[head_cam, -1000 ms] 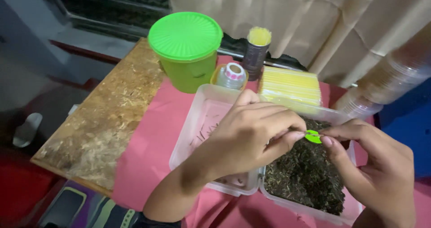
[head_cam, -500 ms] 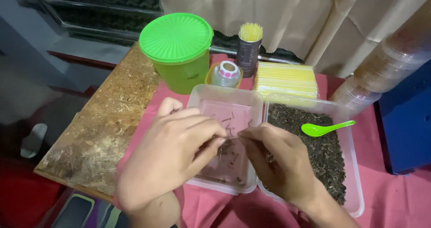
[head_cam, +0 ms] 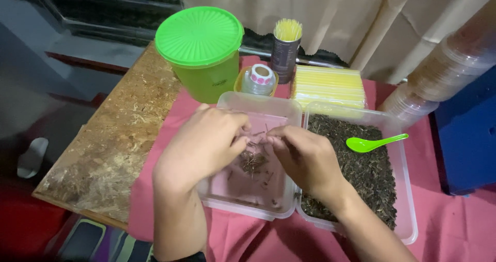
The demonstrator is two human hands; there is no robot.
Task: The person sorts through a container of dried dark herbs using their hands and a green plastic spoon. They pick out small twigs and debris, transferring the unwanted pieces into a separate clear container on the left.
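Observation:
Both hands hover over a clear plastic tray (head_cam: 227,202) that holds a small heap of dark dried bits (head_cam: 253,161). My left hand (head_cam: 206,143) has its fingertips pinched together above the heap. My right hand (head_cam: 302,156) meets it from the right, fingertips also pinched; whatever lies between the fingers is too small to make out. To the right, a second clear tray (head_cam: 405,200) is filled with dark dried leaves, and a green plastic spoon (head_cam: 374,142) rests on them.
A green lidded tub (head_cam: 202,50), a roll of stickers (head_cam: 260,77), a dark cup of yellow sticks (head_cam: 285,48) and a yellow stack of sheets (head_cam: 328,86) stand behind the trays. Stacked clear cups (head_cam: 439,71) lie at right. Pink cloth (head_cam: 454,226) covers the table.
The green spoon, held over the leaf tray a second ago, now lies on the leaves. Both hands have moved left and come together over the left tray.

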